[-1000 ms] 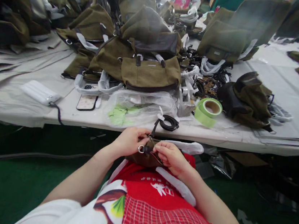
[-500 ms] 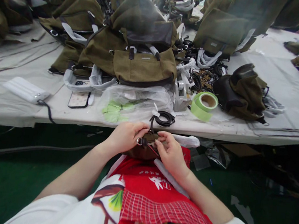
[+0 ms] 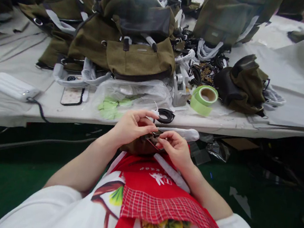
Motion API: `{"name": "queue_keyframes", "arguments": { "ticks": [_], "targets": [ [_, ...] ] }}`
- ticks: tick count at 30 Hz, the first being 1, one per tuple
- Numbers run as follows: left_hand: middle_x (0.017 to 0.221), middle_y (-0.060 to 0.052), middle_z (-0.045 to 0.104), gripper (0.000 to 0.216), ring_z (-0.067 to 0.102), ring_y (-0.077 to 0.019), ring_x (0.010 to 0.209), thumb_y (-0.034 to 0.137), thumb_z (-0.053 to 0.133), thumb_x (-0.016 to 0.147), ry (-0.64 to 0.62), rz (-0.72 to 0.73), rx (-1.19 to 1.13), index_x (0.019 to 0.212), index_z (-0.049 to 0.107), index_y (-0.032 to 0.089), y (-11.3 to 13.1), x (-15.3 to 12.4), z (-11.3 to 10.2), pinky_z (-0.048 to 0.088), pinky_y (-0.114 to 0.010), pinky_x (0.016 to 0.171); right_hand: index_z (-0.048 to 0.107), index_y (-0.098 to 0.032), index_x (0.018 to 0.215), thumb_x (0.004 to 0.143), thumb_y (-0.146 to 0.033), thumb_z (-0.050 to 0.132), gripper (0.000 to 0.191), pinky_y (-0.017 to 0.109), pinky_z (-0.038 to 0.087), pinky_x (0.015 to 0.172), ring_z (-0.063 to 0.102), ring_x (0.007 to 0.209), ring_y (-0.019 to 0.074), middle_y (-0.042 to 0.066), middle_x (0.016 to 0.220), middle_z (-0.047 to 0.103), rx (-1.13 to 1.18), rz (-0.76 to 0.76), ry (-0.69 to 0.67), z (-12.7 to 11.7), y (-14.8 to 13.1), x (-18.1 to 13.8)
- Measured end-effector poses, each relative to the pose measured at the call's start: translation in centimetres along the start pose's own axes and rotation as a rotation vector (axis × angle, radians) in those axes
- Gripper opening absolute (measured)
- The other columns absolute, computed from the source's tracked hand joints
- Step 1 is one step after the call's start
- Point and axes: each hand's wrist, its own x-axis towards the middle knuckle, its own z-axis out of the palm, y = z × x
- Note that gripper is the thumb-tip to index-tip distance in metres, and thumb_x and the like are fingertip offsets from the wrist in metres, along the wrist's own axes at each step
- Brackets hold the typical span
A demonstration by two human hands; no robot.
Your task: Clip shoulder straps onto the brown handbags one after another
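Note:
An olive-brown handbag point(image 3: 134, 146) rests on my lap against the red apron, mostly covered by my hands. Above its opening, the thumb and fingers of my left hand point(image 3: 132, 125) are pinched together on something small and dark that I cannot make out. My right hand point(image 3: 176, 147) is closed at the bag's opening, its fingertips gripping the edge near a bit of metal. Just beyond my fingers, a coiled black strap point(image 3: 166, 116) lies at the table's edge. A wrapped white handle point(image 3: 186, 134) sticks out behind my right hand.
Several olive bags point(image 3: 140, 59) are heaped across the white table point(image 3: 236, 128). Nearer me are a green tape roll point(image 3: 204, 98), a plastic bag point(image 3: 141, 90) with green pieces, a phone point(image 3: 71, 96) and a white device point(image 3: 13, 86) with a cord. Another bag point(image 3: 241, 84) stands at right.
My left hand has shifted from the bag's side to above its opening, fingertips now close to my right hand's. The metal ring at the bag's side is now hidden. The view has shifted slightly.

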Motion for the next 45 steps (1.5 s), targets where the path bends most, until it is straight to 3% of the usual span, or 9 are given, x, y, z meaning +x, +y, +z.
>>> {"name": "queue_keyframes", "arguments": {
  "ticks": [4,7,11,15,22,28,35,40,45],
  "targets": [
    [0.075,-0.002,0.076,0.010,0.068,-0.0146,0.068,0.025,0.070,0.077,-0.140,0.076,0.327,0.079,0.074,0.017,0.5,-0.3,0.4,0.052,-0.023,0.066,0.066,-0.020,0.084,0.081,-0.040,0.071,0.021,0.023,0.056,0.056,0.068,0.057,0.0132,-0.001,0.066,0.069,-0.050,-0.039,0.061,-0.2,0.2,0.0],
    [0.081,0.000,0.077,0.012,0.068,-0.0152,0.076,0.020,0.066,0.080,-0.181,0.188,0.630,0.081,0.077,0.021,1.1,-0.5,0.6,0.049,-0.024,0.073,0.068,-0.020,0.089,0.083,-0.038,0.071,0.019,0.023,0.057,0.056,0.069,0.056,0.0132,-0.001,0.065,0.071,-0.079,-0.079,0.061,-0.3,0.1,-0.2],
    [0.082,0.000,0.077,0.014,0.068,-0.0161,0.077,0.020,0.064,0.082,-0.161,0.222,0.810,0.082,0.078,0.023,1.2,-0.6,1.0,0.048,-0.025,0.072,0.069,-0.020,0.092,0.086,-0.038,0.068,0.020,0.025,0.059,0.057,0.069,0.057,0.0148,0.000,0.067,0.072,-0.155,-0.120,0.048,-0.3,-0.2,-0.6],
    [0.081,0.000,0.076,0.015,0.067,-0.0159,0.076,0.021,0.063,0.083,-0.158,0.251,0.821,0.081,0.077,0.023,0.9,-0.6,1.4,0.047,-0.026,0.070,0.069,-0.020,0.090,0.088,-0.038,0.065,0.019,0.026,0.059,0.057,0.069,0.058,0.0155,0.002,0.073,0.073,-0.261,-0.153,0.070,-0.2,-0.6,-1.0],
    [0.080,-0.002,0.072,0.019,0.064,-0.0146,0.075,0.027,0.057,0.088,-0.212,0.279,0.624,0.082,0.073,0.020,0.6,-0.7,1.2,0.047,-0.025,0.072,0.072,-0.020,0.089,0.089,-0.038,0.064,0.020,0.028,0.061,0.057,0.070,0.058,0.0164,0.003,0.073,0.074,-0.295,-0.148,0.062,-0.8,-0.7,-1.1],
    [0.075,-0.002,0.067,0.021,0.061,-0.0149,0.074,0.025,0.055,0.090,-0.186,0.324,0.693,0.075,0.069,0.018,0.4,-1.0,1.1,0.045,-0.025,0.070,0.077,-0.025,0.099,0.090,-0.034,0.063,0.019,0.029,0.062,0.060,0.073,0.064,0.0181,0.003,0.089,0.078,-0.393,-0.147,-0.053,-1.1,-0.8,-1.2],
    [0.074,-0.003,0.066,0.020,0.060,-0.0153,0.074,0.022,0.057,0.090,-0.193,0.376,0.709,0.074,0.068,0.017,0.2,-1.0,1.1,0.044,-0.026,0.070,0.079,-0.026,0.096,0.090,-0.031,0.063,0.018,0.029,0.059,0.061,0.073,0.065,0.0184,0.002,0.086,0.079,-0.518,-0.221,-0.071,-1.1,-1.1,-0.9],
    [0.073,-0.004,0.066,0.022,0.058,-0.0161,0.071,0.022,0.055,0.091,-0.203,0.406,0.774,0.072,0.066,0.017,0.0,-0.9,1.5,0.043,-0.028,0.068,0.079,-0.027,0.094,0.091,-0.028,0.061,0.018,0.032,0.057,0.072,0.073,0.078,0.0206,0.002,0.090,0.079,-0.687,-0.303,-0.098,-1.4,-1.6,-0.6],
    [0.072,-0.005,0.064,0.023,0.057,-0.0173,0.071,0.020,0.053,0.090,-0.151,0.437,0.852,0.070,0.065,0.017,-0.7,-1.0,2.0,0.044,-0.030,0.069,0.079,-0.028,0.088,0.092,-0.030,0.060,0.019,0.032,0.054,0.070,0.071,0.074,0.0199,0.002,0.084,0.078,-0.820,-0.289,-0.138,-1.4,-1.3,-0.1]
  ]
}}
